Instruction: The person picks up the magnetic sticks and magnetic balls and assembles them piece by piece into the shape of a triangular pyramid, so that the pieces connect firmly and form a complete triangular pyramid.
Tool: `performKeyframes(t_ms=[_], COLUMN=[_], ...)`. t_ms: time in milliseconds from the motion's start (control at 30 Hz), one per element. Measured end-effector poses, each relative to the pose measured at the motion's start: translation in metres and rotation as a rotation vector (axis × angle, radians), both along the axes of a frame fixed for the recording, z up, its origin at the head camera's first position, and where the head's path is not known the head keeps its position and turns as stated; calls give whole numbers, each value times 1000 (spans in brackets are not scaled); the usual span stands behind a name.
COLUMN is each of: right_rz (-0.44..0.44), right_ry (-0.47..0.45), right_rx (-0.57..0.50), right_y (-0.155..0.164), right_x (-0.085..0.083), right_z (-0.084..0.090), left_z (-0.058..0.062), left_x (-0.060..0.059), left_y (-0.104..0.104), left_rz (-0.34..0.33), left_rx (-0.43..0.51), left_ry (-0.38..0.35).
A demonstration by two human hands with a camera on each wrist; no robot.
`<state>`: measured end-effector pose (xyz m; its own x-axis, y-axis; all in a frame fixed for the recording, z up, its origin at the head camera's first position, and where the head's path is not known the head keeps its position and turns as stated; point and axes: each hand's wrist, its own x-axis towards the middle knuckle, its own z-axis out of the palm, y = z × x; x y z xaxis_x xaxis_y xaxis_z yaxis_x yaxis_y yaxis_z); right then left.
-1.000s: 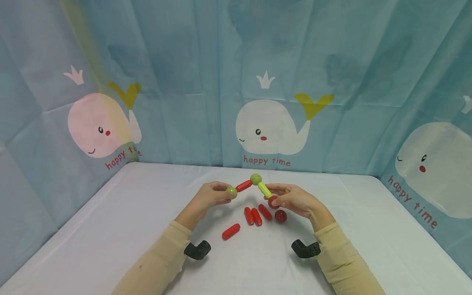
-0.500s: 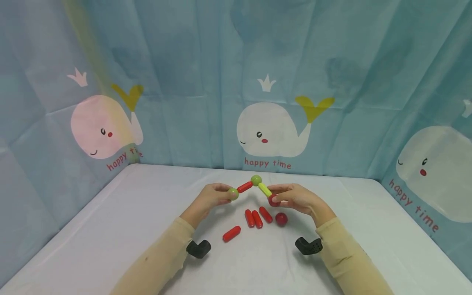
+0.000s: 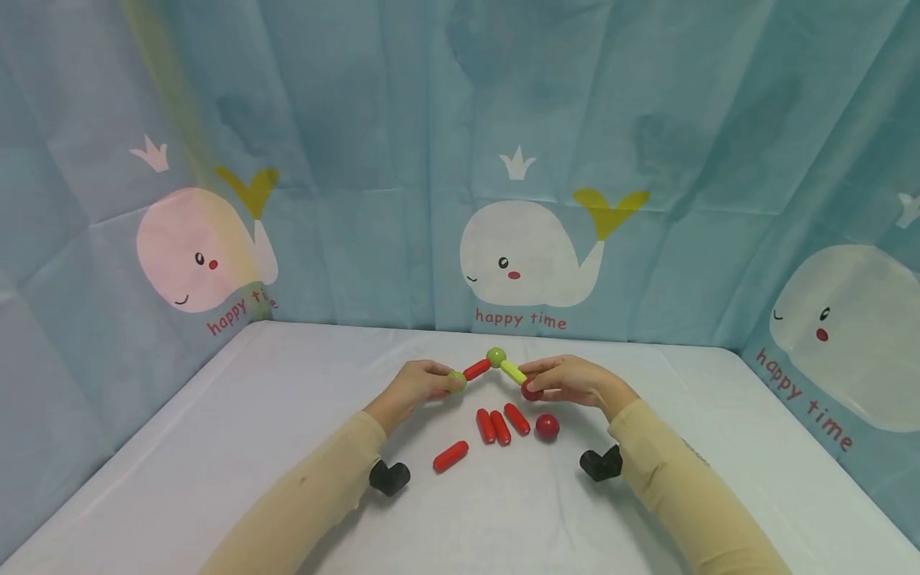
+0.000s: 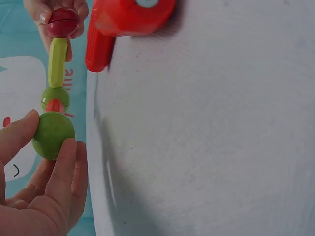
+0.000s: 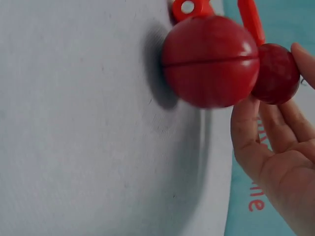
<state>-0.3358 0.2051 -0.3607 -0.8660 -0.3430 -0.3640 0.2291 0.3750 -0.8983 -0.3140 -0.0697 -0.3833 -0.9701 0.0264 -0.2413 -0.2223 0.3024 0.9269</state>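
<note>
A joined chain (image 3: pixel 477 369) of balls and rods hung bent between your two sets of fingers, its ends slightly closer together than a second earlier and its peak a touch lower against the backdrop (image 3: pixel 345 255). Every joint had held through that small shift, which suggested that you were adjusting the whole piece as one, with no loose part added.

The peak green ball (image 3: pixel 496 357) sat beyond and between your fingertips, farther from you than either hand. From it, a red rod (image 4: pixel 54 105) ran down to the end green ball (image 4: pixel 53 136), pinched between the thumb and fingers of your left hand (image 3: pixel 413 390). On the other side, a yellow-green rod (image 4: pixel 57 62) sloped to the held red ball (image 4: pixel 62 23), gripped by the thumb and fingers of your right hand (image 3: pixel 578 380). The chain appeared to be lifted off the counter (image 3: pixel 503 519).

Below your fingers and nearer to you, the spare parts had not moved. Three red rods (image 3: pixel 501 428) lay between your two hands' reach, well apart from the left fingertips and near the right ones. A loose red ball (image 3: pixel 547 427) rested just on your side of the right fingers, touching neither hand. A fourth red rod (image 3: pixel 450 456) lay closest to you, on the near side of your left fingertips and apart from them.
</note>
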Motion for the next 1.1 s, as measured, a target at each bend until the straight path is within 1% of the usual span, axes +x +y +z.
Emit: performKeyframes(t_ms=[167, 300, 533, 700, 933, 1100], right_rz=[-6, -3, 10, 0, -17, -33], right_ry=[-12, -21, -43, -39, -10, 20], right_rx=[42, 56, 59, 74, 93, 115], right_y=[-1, -2, -2, -3, -3, -4], right_x=[-5, -10, -13, -12, -9, -7], right_z=[-4, -8, -12, -13, -14, -17], left_z=[-2, -3, -9, -7, -5, -2], left_x=[-1, -2, -6, -4, -5, -5], left_y=[3, 6, 7, 8, 9, 6], left_rz=[3, 8, 21, 21, 28, 3], left_rx=[-56, -70, -92, -105, -144, -211], left_ry=[-13, -15, -9, -15, -25, -44])
